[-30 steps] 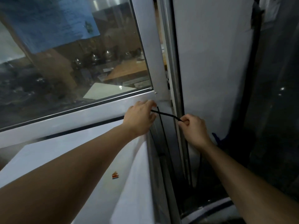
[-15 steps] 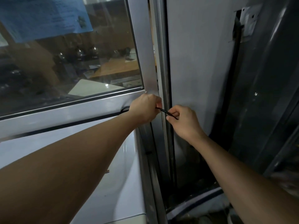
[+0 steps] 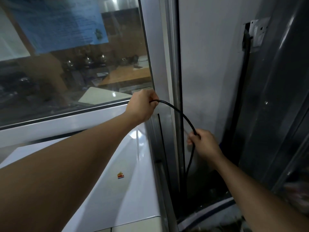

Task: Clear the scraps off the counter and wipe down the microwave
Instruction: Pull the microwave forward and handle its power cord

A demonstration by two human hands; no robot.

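- Head view: the left hand [image 3: 142, 106], near centre, is curled round one end of a thin black rubber cable [image 3: 179, 114].
- The right hand [image 3: 204, 144], at its 4 o'clock, pinches the same cable, which arcs between them.
- The glossy white microwave top [image 3: 117, 164] with a small orange sticker [image 3: 120, 175] lies at 7 o'clock, below the aluminium-framed glass window [image 3: 75, 64].

left hand [image 3: 142, 106]: raised, fingers curled | right hand [image 3: 206, 144]: lower, fingers curled

A commercial kitchen: white appliance [image 3: 117, 164] under a serving window [image 3: 75, 64], metal pots [image 3: 87, 60] beyond the glass.
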